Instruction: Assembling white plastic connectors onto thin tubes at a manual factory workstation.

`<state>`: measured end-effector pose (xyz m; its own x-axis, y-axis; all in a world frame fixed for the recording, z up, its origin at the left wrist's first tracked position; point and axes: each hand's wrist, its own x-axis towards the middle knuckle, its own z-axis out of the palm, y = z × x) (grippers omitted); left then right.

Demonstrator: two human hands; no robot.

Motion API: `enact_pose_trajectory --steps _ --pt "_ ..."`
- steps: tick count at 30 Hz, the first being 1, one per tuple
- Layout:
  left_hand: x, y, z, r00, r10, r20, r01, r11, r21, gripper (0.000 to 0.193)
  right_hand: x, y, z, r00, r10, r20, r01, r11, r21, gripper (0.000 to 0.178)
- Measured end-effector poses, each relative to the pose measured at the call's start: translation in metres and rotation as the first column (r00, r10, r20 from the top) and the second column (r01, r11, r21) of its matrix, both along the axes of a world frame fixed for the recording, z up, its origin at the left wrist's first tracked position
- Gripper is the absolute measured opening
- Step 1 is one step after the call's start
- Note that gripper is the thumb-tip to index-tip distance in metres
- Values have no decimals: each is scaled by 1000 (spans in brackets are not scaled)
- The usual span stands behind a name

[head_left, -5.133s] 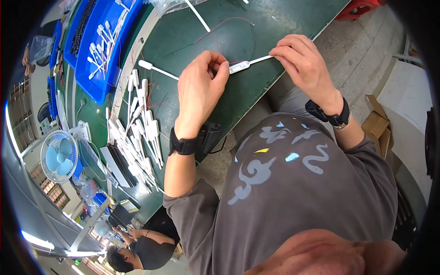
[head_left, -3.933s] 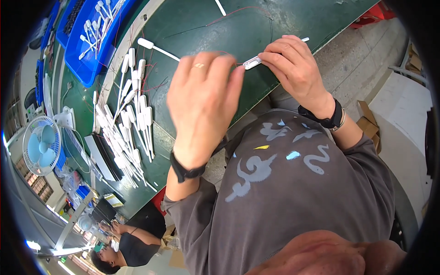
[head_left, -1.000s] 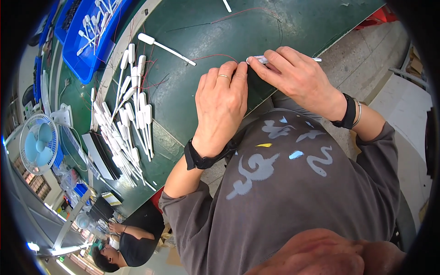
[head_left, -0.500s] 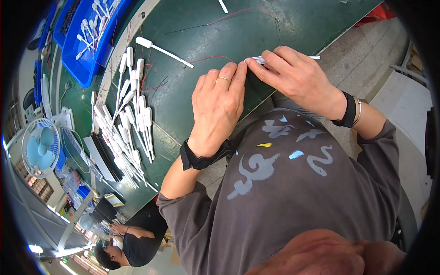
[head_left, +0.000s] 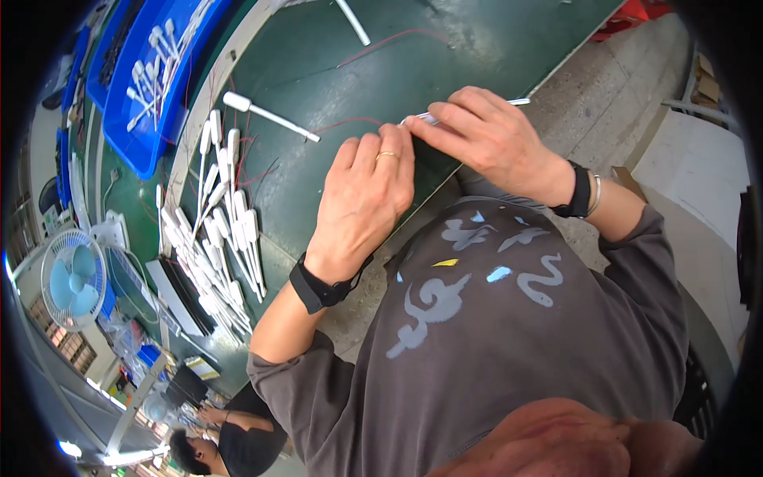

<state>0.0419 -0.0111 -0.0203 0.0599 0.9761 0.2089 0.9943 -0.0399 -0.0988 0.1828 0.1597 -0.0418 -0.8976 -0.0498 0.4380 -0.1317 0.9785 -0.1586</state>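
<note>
Over the near edge of the green table, my two hands meet at their fingertips. My right hand (head_left: pixel 486 137) is closed round a slim white stick (head_left: pixel 518 102), whose far end juts out to the right past the fingers. Close beside it, my left hand (head_left: pixel 367 181) has its fingers curled and pressed together, and what they pinch is hidden beneath. A thin red wire (head_left: pixel 350 124) runs up to these fingertips from a white stick with a thick head (head_left: pixel 272 121), which lies on the table to the left.
Left of my left forearm lies a heap of similar white sticks (head_left: pixel 214 238) with loose red wires. Blue bins (head_left: pixel 143 163) with more sticks stand at the far left. Another white stick (head_left: pixel 354 22) lies at the back. A fan (head_left: pixel 75 278) and a seated person (head_left: pixel 238 433) are further left.
Both hands have shifted slightly left in the picture, still together. The view has moved too, so the table and sticks sit lower and more of the stick at the back shows.
</note>
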Motion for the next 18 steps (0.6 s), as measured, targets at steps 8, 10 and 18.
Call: enact_pose_trajectory --steps 8,10,18 --pt "-10 2 11 994 43 97 -58 987 151 34 9 41 14 959 -258 -116 224 944 -244 23" --pt "-21 9 18 991 81 105 -97 982 161 32 5 56 9 957 -277 -83 248 935 -252 21" --pt "-57 53 -8 968 166 185 -204 958 204 17 -25 70 9 977 -212 18 207 928 -310 14"
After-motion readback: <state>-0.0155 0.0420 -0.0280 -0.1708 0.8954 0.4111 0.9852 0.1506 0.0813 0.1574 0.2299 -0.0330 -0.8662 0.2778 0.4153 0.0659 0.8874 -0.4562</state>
